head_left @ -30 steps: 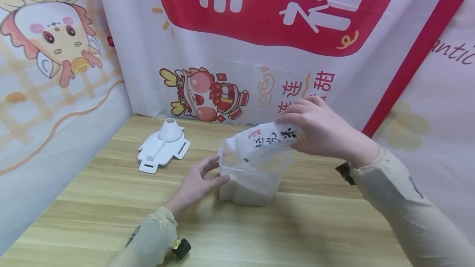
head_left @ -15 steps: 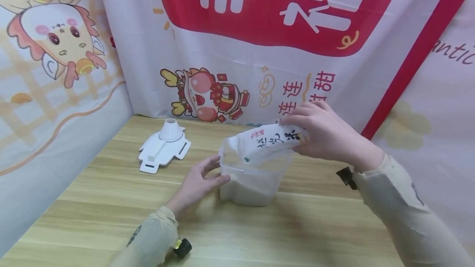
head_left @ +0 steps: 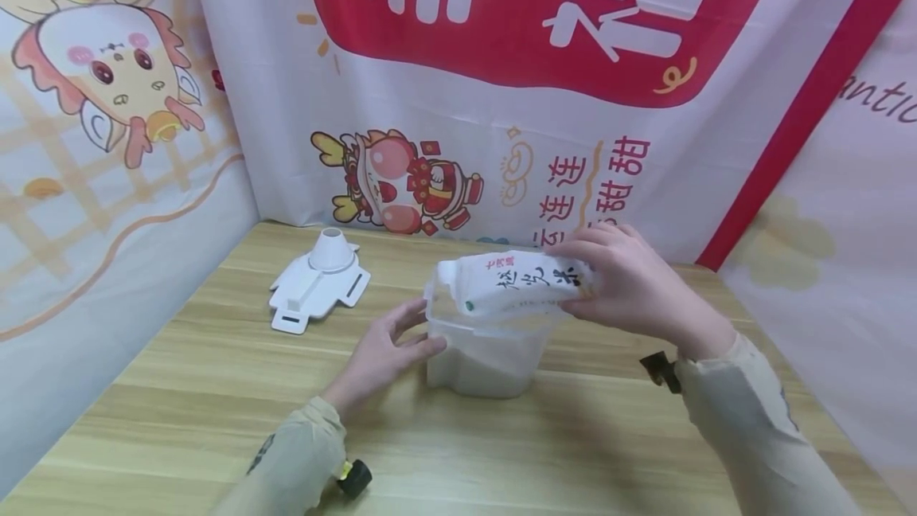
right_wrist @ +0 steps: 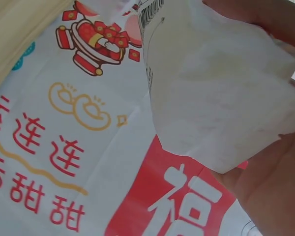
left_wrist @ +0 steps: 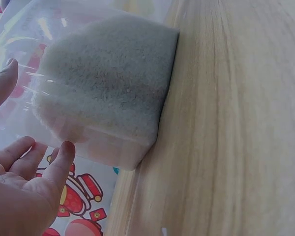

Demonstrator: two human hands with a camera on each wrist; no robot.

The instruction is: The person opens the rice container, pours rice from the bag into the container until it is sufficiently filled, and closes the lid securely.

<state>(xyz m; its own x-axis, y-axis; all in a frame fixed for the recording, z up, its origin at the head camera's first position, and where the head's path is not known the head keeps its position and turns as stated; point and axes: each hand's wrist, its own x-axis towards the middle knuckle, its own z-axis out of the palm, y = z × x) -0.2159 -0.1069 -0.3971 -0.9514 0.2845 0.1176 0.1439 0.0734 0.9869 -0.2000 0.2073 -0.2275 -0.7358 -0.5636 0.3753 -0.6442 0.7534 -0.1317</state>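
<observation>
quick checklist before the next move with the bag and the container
1. Container upright on the table: ok
2. Left hand at the container's side: ok; firmness cannot tell
3. Right hand gripping the bag: ok
4. Rice level below the container's rim: ok
5. Bag emptied: cannot tell, its inside is hidden
6. White coned piece away from the container: ok, lying apart

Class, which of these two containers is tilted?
The white bag with black characters, gripped by the right hand; the translucent, boxy plastic tub stands upright.
</observation>
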